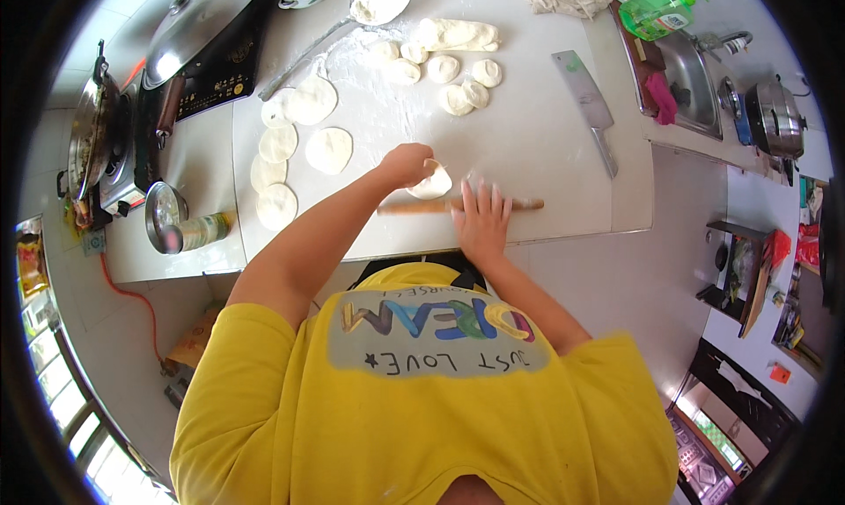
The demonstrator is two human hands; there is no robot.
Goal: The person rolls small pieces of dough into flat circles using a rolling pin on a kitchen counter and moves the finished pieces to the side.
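Pinched in my left hand (408, 165) is the edge of a small dough round (432, 182) on the white worktop. My right hand (483, 211) lies with fingers spread over a wooden rolling pin (422, 207), just beside that round; the hand is slightly blurred. To the left lie several rolled dough rounds (329, 150), some overlapping. Beyond my hands are several small dough pieces (443, 69) and a thick dough log (459, 35). A metal ladle (379, 2) holding flour rests at the far side, above a floury patch.
A cleaver (586, 96) lies on the right of the worktop (528, 155). At left stand a metal bowl (165, 216), a jar (204, 232), an induction cooker (221, 73) and a wok (96, 135). A sink (690, 76) and green soap bottle (657, 13) are at right.
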